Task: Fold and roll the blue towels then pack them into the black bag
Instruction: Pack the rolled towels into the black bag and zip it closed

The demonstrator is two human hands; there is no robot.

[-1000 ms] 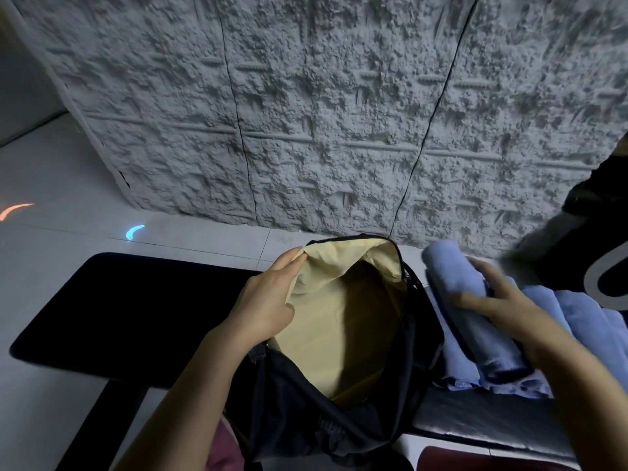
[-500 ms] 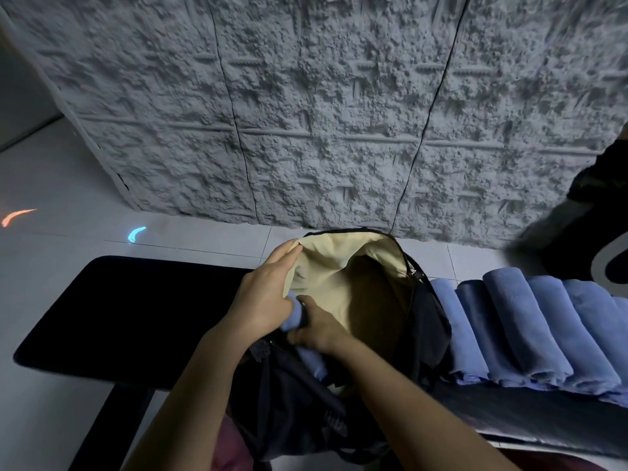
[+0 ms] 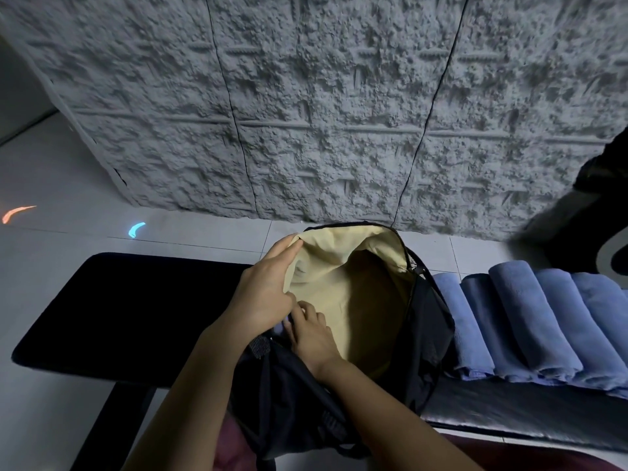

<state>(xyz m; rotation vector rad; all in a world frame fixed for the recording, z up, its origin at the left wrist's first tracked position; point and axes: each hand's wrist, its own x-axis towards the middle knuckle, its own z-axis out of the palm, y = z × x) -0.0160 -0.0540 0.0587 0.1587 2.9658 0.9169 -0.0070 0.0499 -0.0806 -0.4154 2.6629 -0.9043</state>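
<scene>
The black bag (image 3: 430, 334) stands open on the bench, its cream lining facing me. My left hand (image 3: 265, 290) grips the bag's left rim and holds the mouth wide. My right hand (image 3: 312, 334) is inside the bag against its left wall, fingers curled on a rolled blue towel (image 3: 282, 326). Only a small sliver of that towel shows between my two hands. Several more rolled blue towels (image 3: 516, 321) lie side by side on the bench just right of the bag.
The black padded bench (image 3: 119, 300) stretches left of the bag. A rough grey textured wall (image 3: 323, 113) rises close behind it. A dark object (image 3: 598, 226) sits at the far right. White floor tiles (image 3: 51, 249) lie to the left.
My right hand took a rolled towel from the row on the right, carried it into the bag and pushed it down along the left wall. My left hand kept holding the rim.
</scene>
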